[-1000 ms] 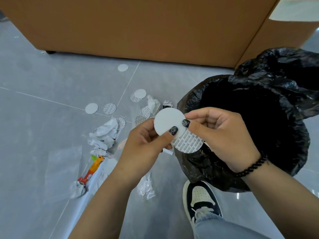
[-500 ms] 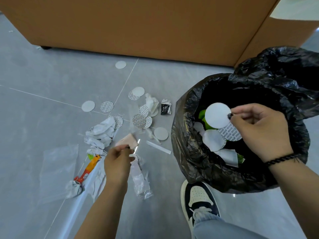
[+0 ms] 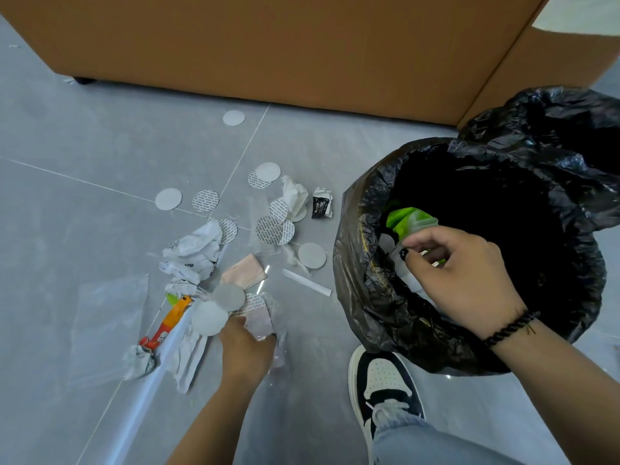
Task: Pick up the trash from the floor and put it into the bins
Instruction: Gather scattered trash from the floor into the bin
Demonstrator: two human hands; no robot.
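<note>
Litter lies on the grey floor: round white and printed discs [image 3: 274, 229], crumpled white paper [image 3: 193, 250], a pink sachet [image 3: 243, 271], an orange wrapper [image 3: 171, 318], a small black packet [image 3: 321, 203] and a white strip [image 3: 307, 282]. My left hand [image 3: 246, 347] is low over this pile and grips a fan of round discs [image 3: 209, 317] against a crinkled clear wrapper [image 3: 260, 318]. To the right stands a bin lined with a black bag [image 3: 352, 263]. My right hand [image 3: 463, 273] hovers over its mouth with loosely curled fingers and holds nothing. A green wrapper [image 3: 409, 219] lies inside.
A big brown cardboard box [image 3: 302, 45] walls off the far side. A second black bag [image 3: 553, 135] bulges behind the bin. A flat clear plastic bag [image 3: 107, 313] lies at the left. My black-and-white shoe [image 3: 382, 380] stands beside the bin's near side.
My right hand carried discs over the bin and let them go inside. My left hand went down to the litter pile and now holds discs there.
</note>
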